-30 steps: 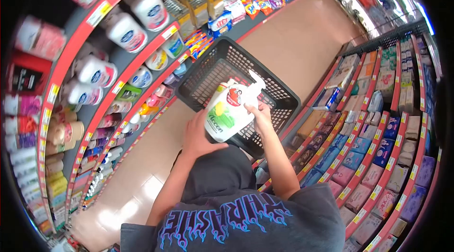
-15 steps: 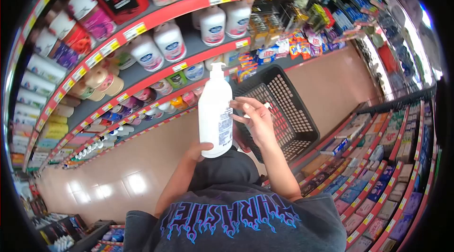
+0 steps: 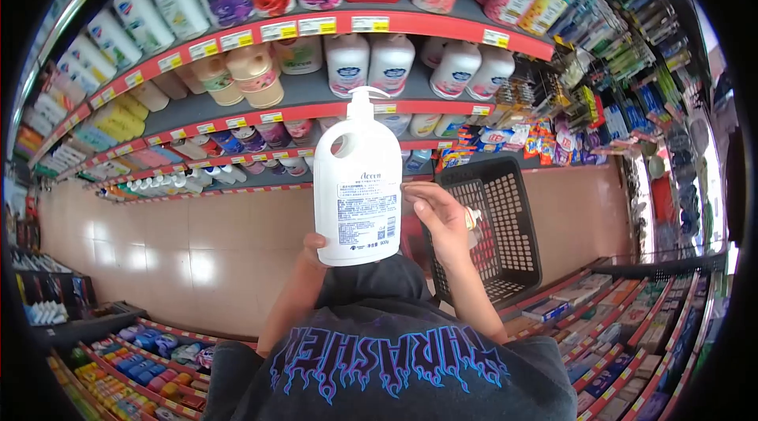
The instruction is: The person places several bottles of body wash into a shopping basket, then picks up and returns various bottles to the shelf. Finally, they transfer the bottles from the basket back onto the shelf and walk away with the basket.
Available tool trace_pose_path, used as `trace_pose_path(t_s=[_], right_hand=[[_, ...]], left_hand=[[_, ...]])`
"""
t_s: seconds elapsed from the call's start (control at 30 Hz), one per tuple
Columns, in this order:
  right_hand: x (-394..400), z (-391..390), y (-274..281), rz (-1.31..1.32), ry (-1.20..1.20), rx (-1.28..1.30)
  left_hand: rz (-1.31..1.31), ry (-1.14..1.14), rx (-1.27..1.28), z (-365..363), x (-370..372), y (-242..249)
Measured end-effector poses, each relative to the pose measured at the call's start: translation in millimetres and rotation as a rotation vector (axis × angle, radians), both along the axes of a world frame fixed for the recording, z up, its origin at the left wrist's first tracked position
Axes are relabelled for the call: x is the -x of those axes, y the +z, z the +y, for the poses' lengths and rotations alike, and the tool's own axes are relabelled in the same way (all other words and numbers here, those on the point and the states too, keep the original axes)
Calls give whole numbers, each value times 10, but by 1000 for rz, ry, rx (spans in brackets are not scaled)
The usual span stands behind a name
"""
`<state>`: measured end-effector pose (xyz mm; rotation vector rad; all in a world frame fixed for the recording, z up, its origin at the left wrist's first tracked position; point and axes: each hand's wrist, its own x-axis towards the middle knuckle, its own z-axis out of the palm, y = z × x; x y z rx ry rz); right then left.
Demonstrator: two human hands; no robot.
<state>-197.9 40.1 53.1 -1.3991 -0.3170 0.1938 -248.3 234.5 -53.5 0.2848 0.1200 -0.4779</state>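
Note:
A large white pump bottle [image 3: 359, 184] stands upright in front of me, its printed label facing my view. My left hand [image 3: 313, 249] is wrapped round its lower left edge, the thumb on the side and the other fingers hidden behind. At the bottle's right side is my right hand [image 3: 442, 219], fingers partly bent and apart, the fingertips close to the label's edge; whether they touch it is unclear. Beyond that hand, a black basket [image 3: 517, 223] hangs low on the right with a small bottle [image 3: 474, 219] at its near side.
Shelves [image 3: 292, 97] of pump bottles and toiletries curve across the front and left. Packets of detergent [image 3: 493, 137] sit at the right end. Low shelves of boxed goods [image 3: 616, 318] stand at the lower right, and more goods [image 3: 150, 358] at the lower left. Tiled floor [image 3: 189, 223] lies between.
The bottle has turned so its label faces me more fully. The view has swung left, so the shelves have shifted right. My right hand has stayed beside the bottle.

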Motion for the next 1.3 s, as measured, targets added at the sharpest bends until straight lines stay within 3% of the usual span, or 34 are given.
trace_pose_path(t_s=[0.2,0.27,0.33,0.5,0.6,0.73,0.83,1.0,1.13,1.3], right_hand=[[168,475,6,-91,37,111],[189,632,-106,-211,-11,331],[231,824,-134,-328,-82,599],[298,1293,-232,-121,-27,395],[191,1443,-253,-188,-32,570],[-14,1514,-278,-110,-22,659],[-306,1481,-656,29,-8,615],[-794,1572,-732,62,40,461],[-1227,1690,-541,-72,44,623],[-1825,1815,-527,-274,67,524]], left_hand=[[-31,70,-91,380,151,5],[-57,102,-188,515,247,16],[-127,171,-369,662,335,44],[-337,397,-1013,863,414,8],[-458,461,-1269,925,408,17],[-315,348,-1773,935,442,106],[-260,307,-1962,980,324,285],[-408,518,-1970,1070,-157,204],[-576,686,-1834,1303,-719,60],[-341,459,-1266,1658,-1377,-121]])
